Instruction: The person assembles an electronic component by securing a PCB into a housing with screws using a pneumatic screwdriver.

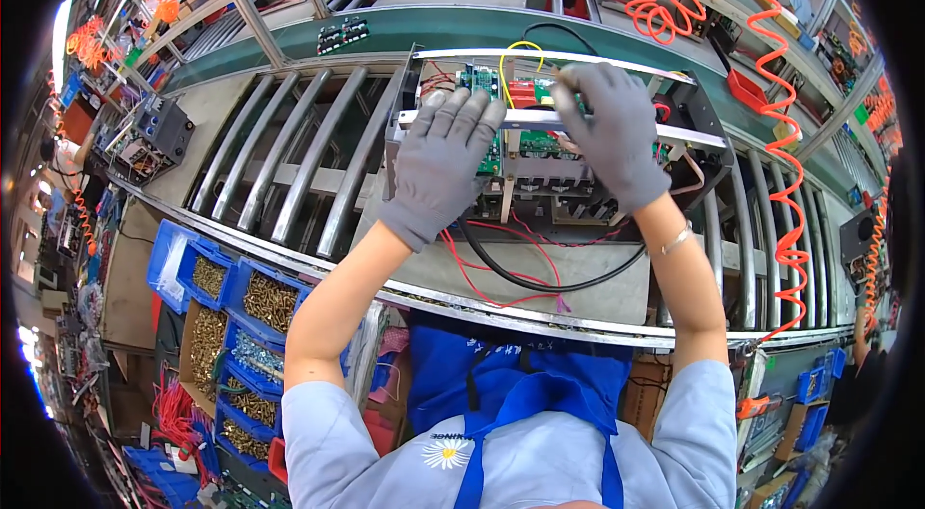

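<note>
An open metal chassis (568, 210) full of electronics lies in front of me, with green circuit boards (551, 168) and loose wires inside. A silver crossbar (689, 136) spans its near part. My left hand (441, 157), in a grey glove, rests across the bar's left portion with its fingers stretched out. My right hand (617, 133), gloved too, is over the right half of the chassis with fingers bent together. Whatever lies between those fingertips is hidden. Beside them a yellow wire (503, 76) loops upward.
The chassis sits on a roller conveyor (308, 162). Black and red cables (540, 280) hang toward me over its front. Blue bins of screws (270, 302) stand at the lower left. Coiled orange air hoses (790, 191) dangle at right. A circuit board (343, 35) lies on the green belt (424, 27) behind.
</note>
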